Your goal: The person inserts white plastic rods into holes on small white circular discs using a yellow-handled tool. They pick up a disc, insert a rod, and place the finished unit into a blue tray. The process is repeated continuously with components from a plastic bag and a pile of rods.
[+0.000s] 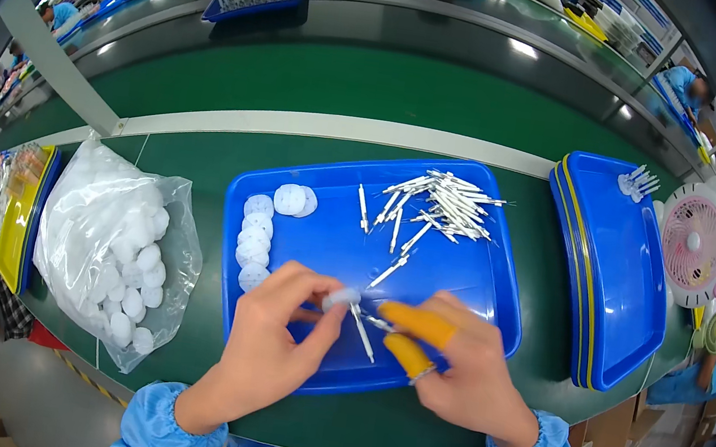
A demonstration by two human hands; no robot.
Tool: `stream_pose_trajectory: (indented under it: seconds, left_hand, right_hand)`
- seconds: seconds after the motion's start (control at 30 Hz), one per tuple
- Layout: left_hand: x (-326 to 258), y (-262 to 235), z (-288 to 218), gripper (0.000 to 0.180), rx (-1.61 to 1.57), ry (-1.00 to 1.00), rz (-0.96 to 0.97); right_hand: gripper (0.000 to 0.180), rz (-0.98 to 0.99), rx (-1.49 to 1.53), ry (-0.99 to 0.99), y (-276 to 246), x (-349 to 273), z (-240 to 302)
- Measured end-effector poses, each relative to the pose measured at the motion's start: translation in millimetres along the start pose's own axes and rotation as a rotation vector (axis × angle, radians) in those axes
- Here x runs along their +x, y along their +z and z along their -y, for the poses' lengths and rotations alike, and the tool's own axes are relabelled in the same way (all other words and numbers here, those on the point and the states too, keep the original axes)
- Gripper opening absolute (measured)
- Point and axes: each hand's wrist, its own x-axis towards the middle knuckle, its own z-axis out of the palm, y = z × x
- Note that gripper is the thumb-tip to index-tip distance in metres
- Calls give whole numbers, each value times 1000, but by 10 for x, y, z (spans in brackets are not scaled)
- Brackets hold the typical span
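Workbench (457,435) (green-topped) among assembly lines (386,10)

Green workbench (178,354), grey conveyor (385,19) behind

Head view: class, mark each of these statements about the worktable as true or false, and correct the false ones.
1. The left hand pinches a small white disc between thumb and fingers. True.
2. The right hand wears orange finger cots on two fingers. True.
3. The loose white pins lie heaped in the near left corner of the blue tray. False: they lie in its far right part.
4. The clear bag of white discs lies to the right of the tray. False: it lies to the left.
5. A row of white discs lies along the tray's left side. True.
6. The small fan is green. False: it is pink and white.
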Motion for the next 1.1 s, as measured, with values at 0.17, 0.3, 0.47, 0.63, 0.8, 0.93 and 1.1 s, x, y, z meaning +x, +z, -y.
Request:
stream_pose_trajectory:
  seconds: [0.17,0.3,0.47,0.63,0.8,0.93,1.1]
  left_hand:
    - [-41,67,-31,20,54,26,43]
    - [-44,80,-36,22,79,23,50]
    - [-48,98,-48,18,78,-2,51]
    - [-75,123,-61,15,51,-74,42]
    - [-72,174,-30,15,108,44,7]
    - [-91,193,-18,16,131,99,-15]
    - [-137,196,-11,19,154,147,-30]
  right_hand:
    - [41,29,-101,-83,82,0,-107]
    - [38,56,-97,-52,45,-5,-151]
    - [35,93,-169,-50,22,16,-165]
    - [35,86,-218,-73,91,20,-136]
    - [37,18,-174,-60,222,-9,-92]
    - [35,-49,-147,-69,256,-37,-68]
    - [31,-123,-68,-41,303,-66,-46]
